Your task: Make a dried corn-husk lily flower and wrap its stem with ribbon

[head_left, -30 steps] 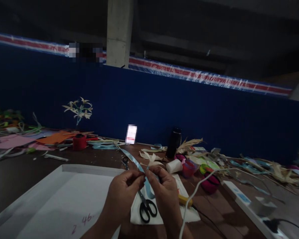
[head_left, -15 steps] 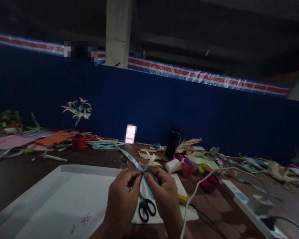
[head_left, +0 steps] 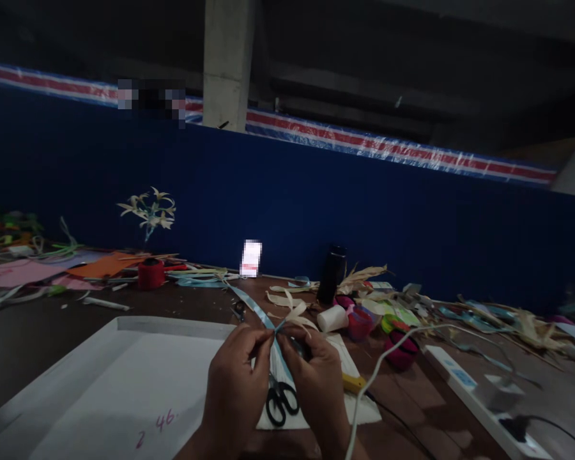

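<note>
My left hand pinches a light blue ribbon that stretches up and away to the left. Close against it, my right hand pinches the base of a pale husk flower, where the blue strip crosses it. The fingertips of both hands nearly meet. Below them, black-handled scissors lie on a white sheet, their blades partly hidden by the hands and ribbon.
A white tray lies at the left. Behind are a red tape roll, a flower stem, a lit phone and a black bottle. A white cable and power strip are at the right.
The pale petals above my right hand now show more widely, leaning to the right. My right fingers have shifted slightly around the joint; both hands keep their pinch.
</note>
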Tool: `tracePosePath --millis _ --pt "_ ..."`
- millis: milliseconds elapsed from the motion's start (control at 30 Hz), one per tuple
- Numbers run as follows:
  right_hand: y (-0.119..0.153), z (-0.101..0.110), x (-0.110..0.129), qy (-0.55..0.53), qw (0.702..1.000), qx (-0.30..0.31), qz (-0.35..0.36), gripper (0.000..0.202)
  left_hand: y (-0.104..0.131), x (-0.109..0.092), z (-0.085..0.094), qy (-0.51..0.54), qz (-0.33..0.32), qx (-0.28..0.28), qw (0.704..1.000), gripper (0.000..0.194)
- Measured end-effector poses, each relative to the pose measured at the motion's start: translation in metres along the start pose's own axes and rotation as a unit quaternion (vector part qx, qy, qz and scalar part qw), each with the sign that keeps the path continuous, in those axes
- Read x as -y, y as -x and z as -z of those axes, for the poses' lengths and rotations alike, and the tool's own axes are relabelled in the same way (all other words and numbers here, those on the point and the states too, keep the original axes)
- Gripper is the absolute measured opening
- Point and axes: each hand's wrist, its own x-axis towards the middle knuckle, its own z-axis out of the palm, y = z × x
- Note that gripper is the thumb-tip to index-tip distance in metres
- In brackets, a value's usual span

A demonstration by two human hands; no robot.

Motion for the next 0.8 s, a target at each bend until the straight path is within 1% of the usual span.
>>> tracePosePath --millis 200,333,533,600,700,800 --pt "0.003 -0.005 0.002 -0.016 0.999 -0.014 0.029 0.012 -0.002 0.001 -0.001 -0.03 -0.056 -0.031 0.997 0.01" --pt "0.003 -0.01 0.003 -0.055 0.998 -0.025 0.007 0.013 -0.001 0.002 -0.002 -0.059 -0.085 -0.043 0.994 0.01" --pt "0.001 -0.015 0.007 -0.054 0.998 -0.044 -0.011 0.014 0.001 0.006 -0.004 -0.088 -0.111 -0.066 0.988 0.011" --pt "0.0 -0.016 0.008 -0.053 0.997 -0.044 -0.018 0.015 0.003 0.009 -0.006 -0.091 -0.107 -0.064 0.988 0.01" --pt "0.0 -0.014 0.009 -0.043 0.998 -0.041 -0.032 0.016 0.004 0.011 -0.005 -0.08 -0.087 -0.048 0.992 0.009" --pt "0.0 -0.01 0.007 -0.041 0.998 -0.027 -0.031 0.015 0.002 0.009 0.001 -0.019 -0.05 -0.005 0.999 0.013"
